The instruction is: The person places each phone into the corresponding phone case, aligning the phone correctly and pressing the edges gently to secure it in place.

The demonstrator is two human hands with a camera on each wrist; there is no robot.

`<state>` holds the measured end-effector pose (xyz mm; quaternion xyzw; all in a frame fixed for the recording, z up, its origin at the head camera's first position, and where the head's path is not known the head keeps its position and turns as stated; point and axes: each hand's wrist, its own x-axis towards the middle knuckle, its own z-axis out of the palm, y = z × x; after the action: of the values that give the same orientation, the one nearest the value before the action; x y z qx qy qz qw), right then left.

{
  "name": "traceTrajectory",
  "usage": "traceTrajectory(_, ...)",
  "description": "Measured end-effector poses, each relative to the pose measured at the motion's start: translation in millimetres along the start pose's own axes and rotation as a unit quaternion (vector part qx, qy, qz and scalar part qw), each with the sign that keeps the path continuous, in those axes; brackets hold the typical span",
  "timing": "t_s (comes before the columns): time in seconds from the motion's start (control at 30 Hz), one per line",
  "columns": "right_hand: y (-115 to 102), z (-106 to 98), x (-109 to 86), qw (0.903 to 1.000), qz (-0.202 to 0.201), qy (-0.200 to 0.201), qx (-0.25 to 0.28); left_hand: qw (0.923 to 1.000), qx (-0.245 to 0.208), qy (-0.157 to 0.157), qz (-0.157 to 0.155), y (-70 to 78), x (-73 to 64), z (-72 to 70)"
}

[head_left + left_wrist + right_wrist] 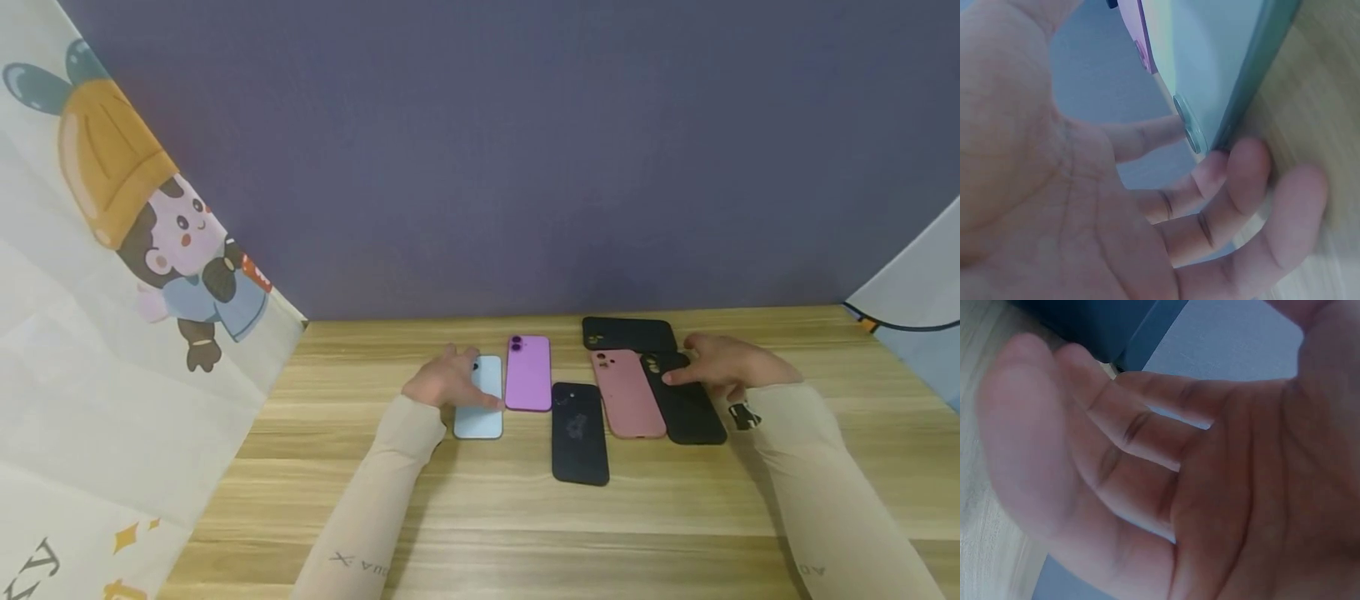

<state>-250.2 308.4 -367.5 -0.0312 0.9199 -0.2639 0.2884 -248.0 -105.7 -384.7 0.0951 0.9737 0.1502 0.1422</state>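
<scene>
My left hand grips a light blue phone lying back side up. Its thumb is at the phone's right edge. In the left wrist view, bent fingertips touch the phone's camera end. My right hand holds a black phone case near its top, thumb across the camera openings. The fingers reach the dark case's corner in the right wrist view. Against that case lies a pink phone case. Another black case lies sideways behind them.
Between the hands are a purple phone and, nearer the front, a black phone. All rest on a wooden table. A dark grey panel rises at the back, with a printed cloth on the left. A black cable hangs at right.
</scene>
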Motion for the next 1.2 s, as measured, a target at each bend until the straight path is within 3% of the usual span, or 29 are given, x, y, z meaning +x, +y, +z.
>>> traceTrajectory(0.17, -2, 4, 0.6, 0.9994, -0.005, 0.012, -0.032, 0.9999, -0.011, -0.001, -0.006, 1.8, 0.1, -0.1)
traceTrajectory(0.5, -3, 9, 7.8, 0.9992, 0.013, 0.007, -0.038, 0.9989, -0.031, 0.002, -0.035, 8.9, 0.3, 2.4)
traceTrajectory(0.77, -1, 12, 7.5, 0.9994, 0.033, 0.013, -0.002, 0.9964, -0.048, 0.002, -0.069, 10.7, 0.6, 3.8)
traceTrajectory(0.97, -1, 13, 7.6, 0.9995, 0.027, 0.016, 0.002, 0.9936, -0.070, 0.001, -0.089, 12.2, -0.3, 4.1)
traceTrajectory(1.2, 0, 13, 9.3, 0.9995, 0.027, 0.015, -0.004, 0.9918, -0.093, 0.006, -0.088, 15.6, 0.7, 6.8)
